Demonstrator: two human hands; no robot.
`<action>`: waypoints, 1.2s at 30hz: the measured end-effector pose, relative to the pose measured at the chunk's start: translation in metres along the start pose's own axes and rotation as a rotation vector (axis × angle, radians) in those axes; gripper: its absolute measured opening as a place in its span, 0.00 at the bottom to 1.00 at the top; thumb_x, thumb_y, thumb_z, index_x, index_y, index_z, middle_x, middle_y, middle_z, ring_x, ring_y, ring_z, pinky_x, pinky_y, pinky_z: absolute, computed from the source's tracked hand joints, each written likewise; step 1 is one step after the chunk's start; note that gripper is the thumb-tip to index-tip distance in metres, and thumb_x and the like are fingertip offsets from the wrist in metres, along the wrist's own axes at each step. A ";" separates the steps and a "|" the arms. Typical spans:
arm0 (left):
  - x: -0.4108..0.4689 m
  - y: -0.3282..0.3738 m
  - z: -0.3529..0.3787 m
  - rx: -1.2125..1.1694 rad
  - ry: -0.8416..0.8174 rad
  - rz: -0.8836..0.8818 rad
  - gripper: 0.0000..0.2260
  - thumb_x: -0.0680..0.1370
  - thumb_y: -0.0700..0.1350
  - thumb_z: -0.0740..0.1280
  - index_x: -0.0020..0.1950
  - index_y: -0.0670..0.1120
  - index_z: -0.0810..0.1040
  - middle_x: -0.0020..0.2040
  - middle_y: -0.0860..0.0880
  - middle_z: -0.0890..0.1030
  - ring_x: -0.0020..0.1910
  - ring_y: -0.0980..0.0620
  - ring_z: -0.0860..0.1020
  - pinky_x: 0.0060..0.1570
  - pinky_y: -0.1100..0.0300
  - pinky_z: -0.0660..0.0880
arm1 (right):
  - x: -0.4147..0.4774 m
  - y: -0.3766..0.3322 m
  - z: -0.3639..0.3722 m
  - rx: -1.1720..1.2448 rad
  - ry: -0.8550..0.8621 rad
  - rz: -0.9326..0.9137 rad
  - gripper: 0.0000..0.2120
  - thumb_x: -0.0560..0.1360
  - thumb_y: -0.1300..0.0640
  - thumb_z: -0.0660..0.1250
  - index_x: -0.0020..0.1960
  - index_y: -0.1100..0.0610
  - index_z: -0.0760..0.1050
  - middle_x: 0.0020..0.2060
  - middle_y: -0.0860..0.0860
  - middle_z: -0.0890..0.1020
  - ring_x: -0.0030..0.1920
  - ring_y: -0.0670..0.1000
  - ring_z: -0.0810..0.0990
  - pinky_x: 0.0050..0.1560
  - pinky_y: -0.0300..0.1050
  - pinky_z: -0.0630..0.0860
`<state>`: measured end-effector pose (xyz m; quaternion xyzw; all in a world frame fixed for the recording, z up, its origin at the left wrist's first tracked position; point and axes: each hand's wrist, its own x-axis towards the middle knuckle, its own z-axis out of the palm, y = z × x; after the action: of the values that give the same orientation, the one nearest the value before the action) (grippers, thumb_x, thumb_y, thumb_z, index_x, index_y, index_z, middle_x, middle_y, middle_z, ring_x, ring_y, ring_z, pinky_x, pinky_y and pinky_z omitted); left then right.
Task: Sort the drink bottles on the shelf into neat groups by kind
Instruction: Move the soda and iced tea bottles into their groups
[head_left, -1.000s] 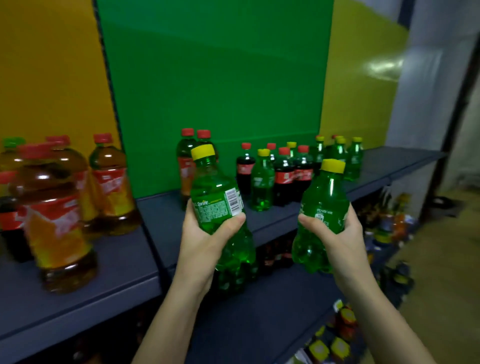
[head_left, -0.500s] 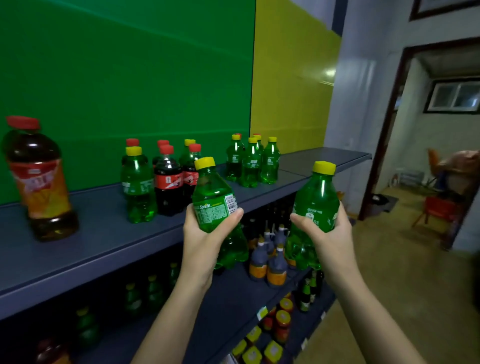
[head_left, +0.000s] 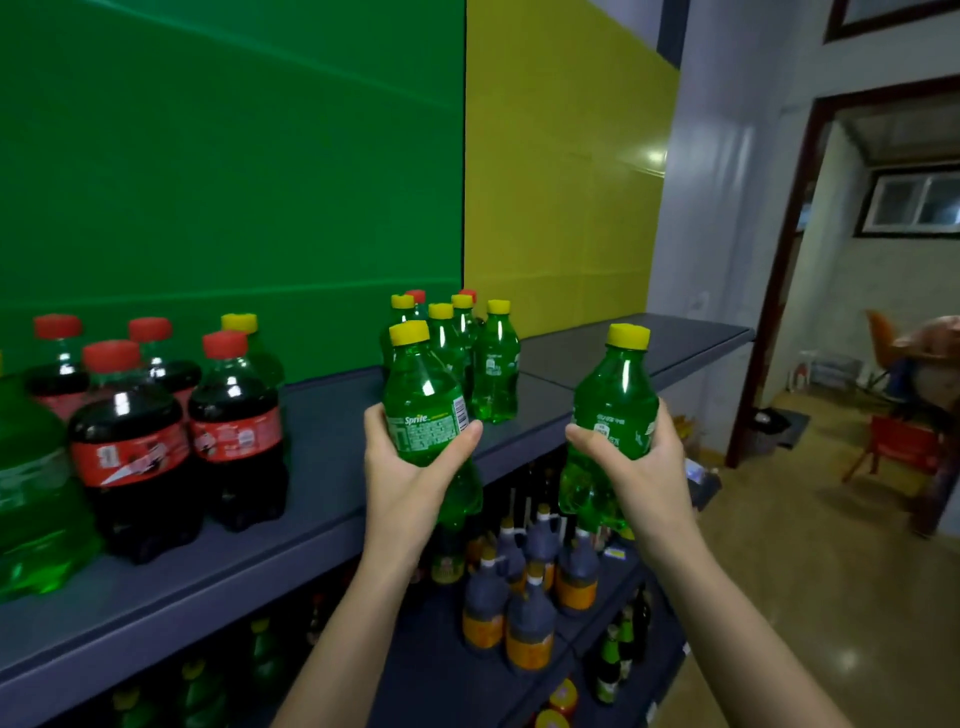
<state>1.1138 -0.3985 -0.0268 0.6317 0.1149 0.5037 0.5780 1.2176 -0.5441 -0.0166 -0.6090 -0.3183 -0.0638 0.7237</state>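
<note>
Out in front of the shelf (head_left: 332, 410), both hands are raised, each holding one green, yellow-capped bottle upright and clear of the shelf. Left hand (head_left: 410, 467): grip clamped round the left green bottle (head_left: 423, 395) at its Sprite label, thumb across the front. Right hand (head_left: 641, 467): grip clamped round the middle of the right green bottle (head_left: 615, 395). Behind them a green bottle cluster (head_left: 496, 374) stands on the shelf. Red-capped cola bottles (head_left: 234, 415) stand well to the left. Dark orange-labelled bottles (head_left: 524, 623) sit on the lower shelf.

Green bottles (head_left: 496, 371) wear yellow caps; dark cola bottles (head_left: 236, 431) red caps.
</note>
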 end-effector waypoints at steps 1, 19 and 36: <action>0.012 -0.007 0.007 0.024 0.014 0.021 0.22 0.67 0.44 0.76 0.56 0.49 0.70 0.49 0.55 0.79 0.44 0.65 0.78 0.45 0.67 0.76 | 0.015 0.007 0.002 -0.005 -0.010 -0.001 0.21 0.64 0.56 0.77 0.52 0.48 0.71 0.45 0.50 0.80 0.46 0.49 0.80 0.45 0.47 0.79; 0.101 -0.088 0.083 0.444 0.282 0.157 0.38 0.59 0.63 0.71 0.63 0.49 0.64 0.58 0.50 0.76 0.57 0.50 0.76 0.59 0.54 0.73 | 0.189 0.128 0.031 0.075 -0.240 -0.009 0.27 0.64 0.53 0.76 0.59 0.53 0.69 0.46 0.44 0.79 0.47 0.43 0.79 0.53 0.48 0.77; 0.108 -0.100 0.104 0.857 0.430 0.022 0.42 0.62 0.69 0.62 0.67 0.44 0.60 0.62 0.51 0.65 0.65 0.54 0.64 0.65 0.59 0.63 | 0.236 0.172 0.036 0.158 -0.717 -0.013 0.34 0.68 0.41 0.63 0.70 0.47 0.56 0.63 0.39 0.70 0.62 0.36 0.70 0.64 0.38 0.66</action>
<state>1.2882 -0.3534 -0.0387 0.6956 0.4225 0.5364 0.2235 1.4726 -0.3979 -0.0326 -0.5326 -0.5598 0.1739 0.6105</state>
